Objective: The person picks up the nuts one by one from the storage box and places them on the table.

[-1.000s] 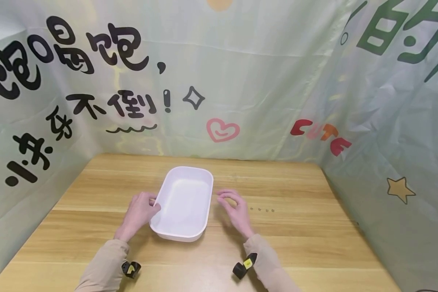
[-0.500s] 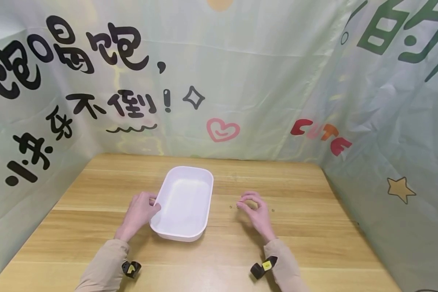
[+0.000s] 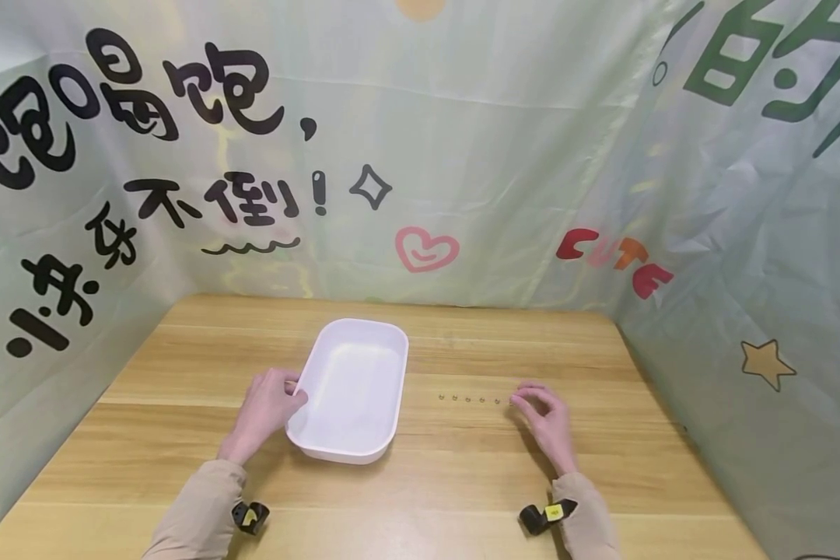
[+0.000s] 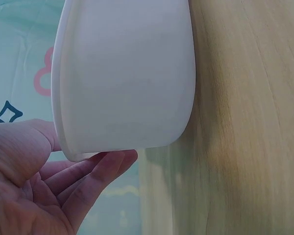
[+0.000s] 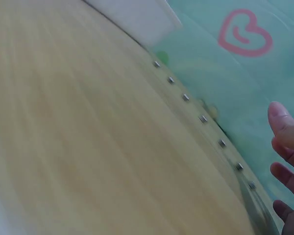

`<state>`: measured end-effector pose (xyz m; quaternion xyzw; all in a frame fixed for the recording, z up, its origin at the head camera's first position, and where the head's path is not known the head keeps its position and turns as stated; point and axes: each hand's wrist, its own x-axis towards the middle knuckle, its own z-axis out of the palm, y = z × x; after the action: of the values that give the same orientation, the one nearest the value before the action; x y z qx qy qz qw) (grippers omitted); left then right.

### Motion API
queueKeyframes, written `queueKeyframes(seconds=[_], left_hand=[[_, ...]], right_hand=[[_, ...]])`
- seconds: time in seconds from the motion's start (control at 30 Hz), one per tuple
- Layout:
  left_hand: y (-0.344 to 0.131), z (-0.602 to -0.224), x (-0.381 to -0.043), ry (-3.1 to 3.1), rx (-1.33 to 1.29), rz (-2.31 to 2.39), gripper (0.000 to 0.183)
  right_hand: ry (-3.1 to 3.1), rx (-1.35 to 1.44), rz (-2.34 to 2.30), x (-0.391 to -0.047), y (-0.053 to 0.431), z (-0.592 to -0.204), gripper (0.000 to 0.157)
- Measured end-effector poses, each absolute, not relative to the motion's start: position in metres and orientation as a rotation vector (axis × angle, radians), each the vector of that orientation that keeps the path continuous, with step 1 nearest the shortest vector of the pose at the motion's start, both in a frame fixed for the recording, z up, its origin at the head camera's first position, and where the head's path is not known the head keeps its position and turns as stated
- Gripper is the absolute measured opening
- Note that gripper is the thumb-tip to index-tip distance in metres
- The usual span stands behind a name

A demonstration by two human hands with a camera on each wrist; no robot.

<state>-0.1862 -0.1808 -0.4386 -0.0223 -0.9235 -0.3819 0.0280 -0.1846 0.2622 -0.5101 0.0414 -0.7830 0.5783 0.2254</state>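
Observation:
A white rectangular plastic tub stands on the wooden table, with nothing visible inside it. My left hand grips its near left side; in the left wrist view the thumb lies over the rim and the fingers sit under it against the wall. To the right of the tub, several small metal pieces that look like nuts lie in a straight row. My right hand hovers over the right end of this row, fingers loosely bent. In the right wrist view its thumb stands above the metal pieces, apart from them, and nothing shows between the fingers.
The table ends at a printed cloth that hangs behind it and along both sides. A black wrist camera is strapped to each sleeve.
My right hand has moved from beside the tub rightward along the row, uncovering the metal pieces at its left. The left hand and the tub have stayed in place.

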Motion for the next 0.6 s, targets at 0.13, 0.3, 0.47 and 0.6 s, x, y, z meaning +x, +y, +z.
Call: queueKeyframes(seconds=[0.13,0.3,0.47,0.6], left_hand=[[-0.181,-0.438,-0.186,-2.852,-0.071,-1.171,0.034],[-0.181,-0.438,-0.185,-2.850,-0.074,-1.176,0.035],[-0.181,-0.438,-0.185,-2.851,-0.071,-1.186,0.034],[-0.181,-0.438,-0.185,-2.851,-0.069,-1.182,0.034]], right_hand=[[-2.191,0.021,1.551,-0.186,0.275,-0.514,0.013],[-2.287,-0.022,1.483,-0.187,0.284,-0.516,0.013],[-2.341,0.004,1.386,-0.189,0.290,-0.516,0.012],[-2.350,0.013,1.297,-0.189,0.294,-0.516,0.012]])
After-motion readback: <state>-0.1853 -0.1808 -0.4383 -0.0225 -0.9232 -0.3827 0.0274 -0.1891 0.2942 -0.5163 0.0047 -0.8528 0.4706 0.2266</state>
